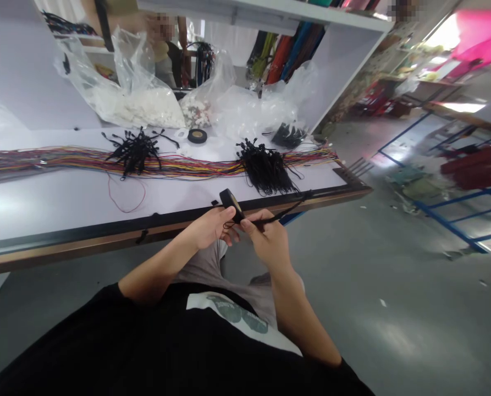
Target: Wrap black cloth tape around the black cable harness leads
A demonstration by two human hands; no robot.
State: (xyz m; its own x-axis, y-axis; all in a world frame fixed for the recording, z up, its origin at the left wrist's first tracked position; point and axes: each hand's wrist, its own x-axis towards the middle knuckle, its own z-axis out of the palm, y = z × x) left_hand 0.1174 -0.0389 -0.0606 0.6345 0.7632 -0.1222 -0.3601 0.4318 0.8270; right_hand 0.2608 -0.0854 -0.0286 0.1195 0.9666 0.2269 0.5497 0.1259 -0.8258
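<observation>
A roll of black tape (pixel 227 200) stands tilted in my left hand (pixel 209 228), with the thumb pressed on its side. Close beside it, my right hand (pixel 271 237) is closed on a thin black cable (pixel 291 208), which runs out to the right over the table edge. The cable's other end makes a small loop near my left fingers. Both hands are just off the front edge of the table. Beyond them on the tabletop lies a bunch of short black cables (pixel 268 169) with connectors.
A long bundle of coloured wires (pixel 199 166) stretches across the white table (pixel 179 195). On it rests another pile of black cables (pixel 134 153). A second tape roll (pixel 197 136) lies farther back. Clear plastic bags (pixel 142 104) of white parts stand below the shelf (pixel 352 16).
</observation>
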